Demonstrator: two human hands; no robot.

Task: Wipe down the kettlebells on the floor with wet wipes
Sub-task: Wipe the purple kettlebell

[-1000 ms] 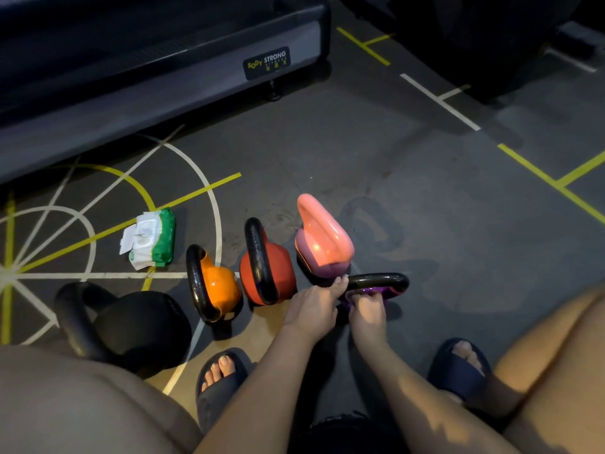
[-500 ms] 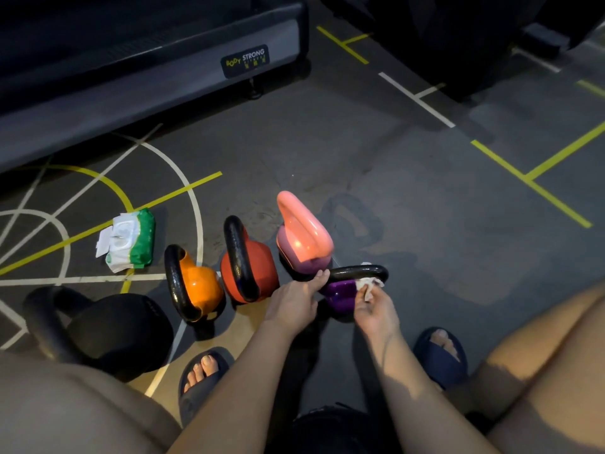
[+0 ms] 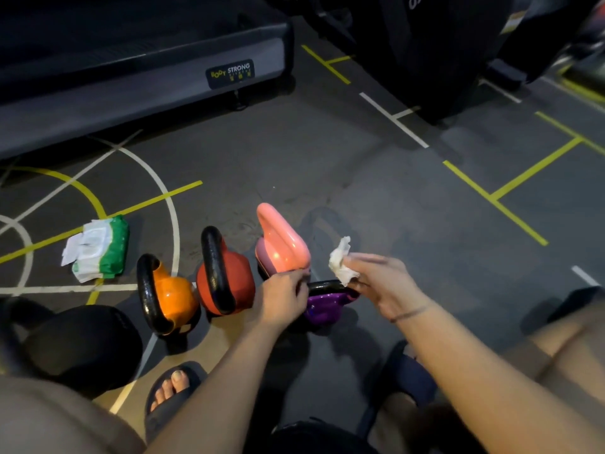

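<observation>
Several kettlebells stand in a row on the dark gym floor: a big black kettlebell point(image 3: 82, 348), an orange kettlebell point(image 3: 170, 296), a red kettlebell point(image 3: 229, 280), a pink kettlebell point(image 3: 278, 247) and a small purple kettlebell point(image 3: 324, 306) with a black handle. My left hand point(image 3: 281, 299) grips the left end of the purple one's handle. My right hand point(image 3: 379, 283) is lifted just above the handle's right end and pinches a crumpled white wet wipe point(image 3: 340, 260).
A green and white pack of wet wipes point(image 3: 98, 247) lies on the floor to the left. A treadmill base point(image 3: 140, 86) runs along the back left, and dark machines point(image 3: 425, 44) stand at the back right. My sandalled feet point(image 3: 170, 394) are close below the kettlebells.
My right hand has risen off the purple kettlebell's handle and moved right, bringing the wipe into the open. My left hand has stayed on the handle.
</observation>
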